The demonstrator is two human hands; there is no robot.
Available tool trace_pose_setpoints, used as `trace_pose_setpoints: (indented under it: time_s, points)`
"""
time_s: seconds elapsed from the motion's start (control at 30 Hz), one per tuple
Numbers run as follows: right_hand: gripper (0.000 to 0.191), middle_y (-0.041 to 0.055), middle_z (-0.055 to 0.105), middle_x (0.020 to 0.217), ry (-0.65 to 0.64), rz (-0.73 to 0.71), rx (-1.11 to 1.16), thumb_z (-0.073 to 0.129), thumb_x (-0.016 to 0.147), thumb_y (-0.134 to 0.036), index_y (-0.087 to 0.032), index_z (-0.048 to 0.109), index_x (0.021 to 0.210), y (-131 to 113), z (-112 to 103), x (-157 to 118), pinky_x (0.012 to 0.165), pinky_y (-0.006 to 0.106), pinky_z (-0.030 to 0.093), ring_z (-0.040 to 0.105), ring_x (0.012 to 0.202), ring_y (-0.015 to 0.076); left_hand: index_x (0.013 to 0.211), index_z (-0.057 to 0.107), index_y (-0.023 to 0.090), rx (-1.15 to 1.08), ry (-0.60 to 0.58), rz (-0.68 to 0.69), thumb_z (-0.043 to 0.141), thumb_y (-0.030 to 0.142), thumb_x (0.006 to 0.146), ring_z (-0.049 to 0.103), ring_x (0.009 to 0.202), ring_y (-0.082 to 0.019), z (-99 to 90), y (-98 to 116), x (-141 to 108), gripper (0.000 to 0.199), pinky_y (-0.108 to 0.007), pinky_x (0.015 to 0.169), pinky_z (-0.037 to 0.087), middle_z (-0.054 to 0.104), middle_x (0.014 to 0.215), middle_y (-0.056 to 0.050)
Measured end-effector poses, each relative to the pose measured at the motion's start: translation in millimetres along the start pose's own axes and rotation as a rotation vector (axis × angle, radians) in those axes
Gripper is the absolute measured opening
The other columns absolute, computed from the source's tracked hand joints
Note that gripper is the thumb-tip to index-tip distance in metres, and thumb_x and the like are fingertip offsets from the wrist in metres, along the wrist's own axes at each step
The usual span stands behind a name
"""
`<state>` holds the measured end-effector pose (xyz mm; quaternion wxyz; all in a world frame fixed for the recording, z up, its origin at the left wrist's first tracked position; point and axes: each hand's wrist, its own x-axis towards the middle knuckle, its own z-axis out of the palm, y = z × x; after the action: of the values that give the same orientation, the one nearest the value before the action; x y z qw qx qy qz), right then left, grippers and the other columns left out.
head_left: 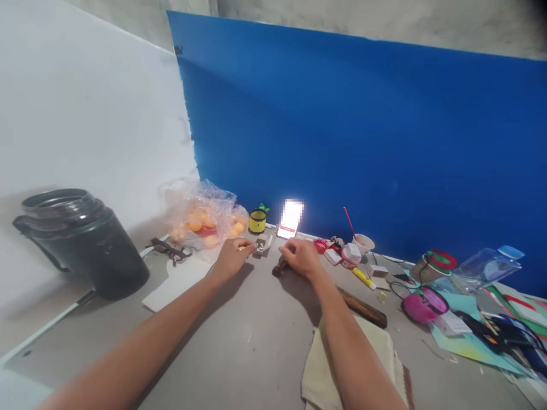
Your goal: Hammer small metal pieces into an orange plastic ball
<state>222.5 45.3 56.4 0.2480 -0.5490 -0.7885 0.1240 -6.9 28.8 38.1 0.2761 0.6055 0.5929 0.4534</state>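
My left hand (233, 259) is closed in a pinch at the near left side of a small open box (260, 248) with shiny bits in it. What lies between those fingertips is too small to make out. My right hand (302, 257) has its fingers curled together above the table, and whatever they grip is hidden. Just below and left of its fingers lies a small dark brown object (279, 267), partly covered by the hand. A lit phone (290, 218) leans upright against the blue panel beyond both hands.
Left stand a dark wide-mouthed bottle (94, 245), glasses (168, 249) and a plastic bag of orange fruit (200, 219). A yellow pot (257, 221) is behind. On the right are a cloth (376, 347), a brown wooden bar (363, 307), a paper cup (364, 244) and a pink pouch (423, 304).
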Motion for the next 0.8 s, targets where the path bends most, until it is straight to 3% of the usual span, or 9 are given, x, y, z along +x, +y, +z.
trace_pose_setpoints:
  time_s: [0.1,0.2,0.37,0.8]
  points:
    - [0.025,-0.0016,0.067,0.067,-0.179,-0.139,0.238,0.071,0.092,-0.029,-0.017,0.070,0.070,-16,32,-6,0.064,0.023,0.036,0.056,0.066,0.0124,0.078,0.079,0.019,0.485,-0.162,0.151,0.060,0.026,0.088,0.072,0.089,-0.025,3.9,18,24,0.023,-0.031,0.079,0.050,0.079,0.090,-0.009]
    - [0.025,-0.0029,0.064,0.064,-0.273,-0.216,0.252,0.076,0.087,-0.026,-0.017,0.069,0.066,-28,56,-13,0.062,0.024,0.033,0.052,0.062,0.0109,0.080,0.077,0.017,0.795,-0.264,0.119,0.060,0.014,0.086,0.074,0.096,-0.029,15.5,28,45,0.018,-0.033,0.084,0.052,0.079,0.098,-0.014]
    - [0.022,0.0004,0.070,0.071,-0.281,-0.245,0.112,0.075,0.090,-0.028,-0.017,0.074,0.071,-33,64,-19,0.062,0.026,0.030,0.053,0.064,0.0116,0.079,0.074,0.015,0.906,-0.367,0.118,0.062,0.010,0.085,0.076,0.098,-0.033,29.7,26,62,0.014,-0.037,0.085,0.054,0.079,0.097,-0.019]
    - [0.016,0.0057,0.079,0.090,-0.337,-0.255,-0.054,0.073,0.093,-0.033,-0.019,0.081,0.091,-36,59,-20,0.068,0.028,0.032,0.065,0.082,0.0186,0.095,0.076,0.011,1.012,-0.451,0.148,0.062,0.011,0.088,0.076,0.106,-0.037,34.5,24,69,0.016,-0.042,0.092,0.056,0.079,0.110,-0.026]
